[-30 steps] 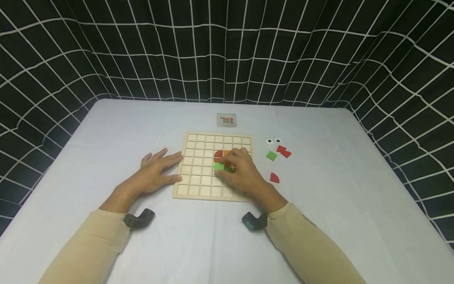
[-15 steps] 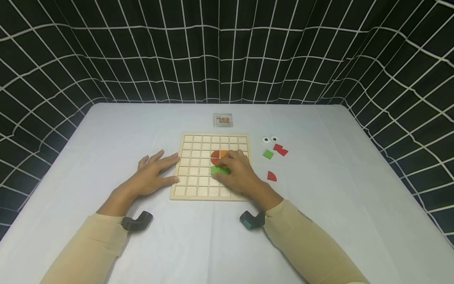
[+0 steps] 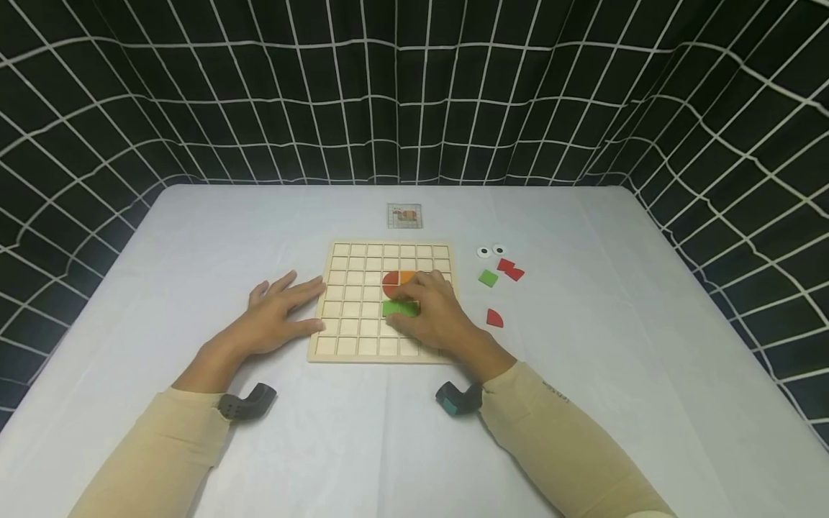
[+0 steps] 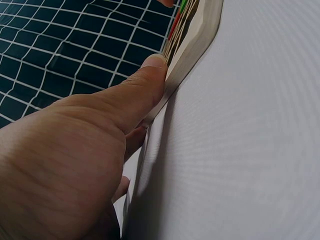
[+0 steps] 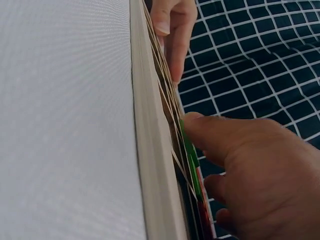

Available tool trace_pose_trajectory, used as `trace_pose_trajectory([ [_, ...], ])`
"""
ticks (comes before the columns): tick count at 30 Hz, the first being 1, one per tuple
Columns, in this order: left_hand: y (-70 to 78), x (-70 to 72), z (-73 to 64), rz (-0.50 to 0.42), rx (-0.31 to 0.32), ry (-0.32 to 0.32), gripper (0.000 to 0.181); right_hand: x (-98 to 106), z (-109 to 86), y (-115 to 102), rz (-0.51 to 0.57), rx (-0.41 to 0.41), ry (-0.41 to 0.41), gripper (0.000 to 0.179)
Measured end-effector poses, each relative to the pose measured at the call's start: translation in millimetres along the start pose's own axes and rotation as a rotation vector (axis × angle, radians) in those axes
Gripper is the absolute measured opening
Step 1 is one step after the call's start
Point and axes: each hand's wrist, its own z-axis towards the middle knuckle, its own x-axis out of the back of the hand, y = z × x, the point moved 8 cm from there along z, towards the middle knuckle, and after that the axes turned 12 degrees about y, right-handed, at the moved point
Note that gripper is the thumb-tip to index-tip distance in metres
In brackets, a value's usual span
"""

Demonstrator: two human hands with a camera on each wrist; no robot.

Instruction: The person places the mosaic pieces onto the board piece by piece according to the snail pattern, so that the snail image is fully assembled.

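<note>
A wooden grid board (image 3: 350, 345) lies in the middle of the white table. My right hand (image 3: 435, 313) is over its right half, thumb and fingers curled around a green square tile (image 3: 392, 308). In the right wrist view the thumb (image 5: 192, 120) touches a green tile (image 5: 190, 145) at the board's surface. More green shows beside that tile, and red quarter-circle tiles (image 3: 391, 284) and an orange tile (image 3: 406, 277) lie behind; the hand covers part of them. My left hand (image 3: 272, 320) rests with spread fingers, its fingertips and thumb against the board's left edge.
Right of the board lie two white eye discs (image 3: 491, 251), a green square tile (image 3: 488, 278), two red pieces (image 3: 510, 270) and a red quarter-circle (image 3: 495, 318). A small picture card (image 3: 404, 216) lies behind the board. Black cloth with white grid lines (image 3: 401, 93) surrounds the table's far side.
The green tile under my right fingers has come down into line with the green beside it. The right hand has shifted slightly; the left has stayed at the board's edge. The head view moved a little.
</note>
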Motion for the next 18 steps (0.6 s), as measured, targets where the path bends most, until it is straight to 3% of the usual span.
trace_pose_trajectory([
  [10, -1.0, -1.9, -0.8, -0.011, 0.003, 0.003, 0.071, 21, -1.7, -16, 0.119, 0.080, 0.068, 0.029],
  [18, -0.4, 1.8, -0.6, 0.015, -0.003, 0.009, 0.070, 52, -8.4, -11, 0.161, 0.057, 0.128, 0.029],
])
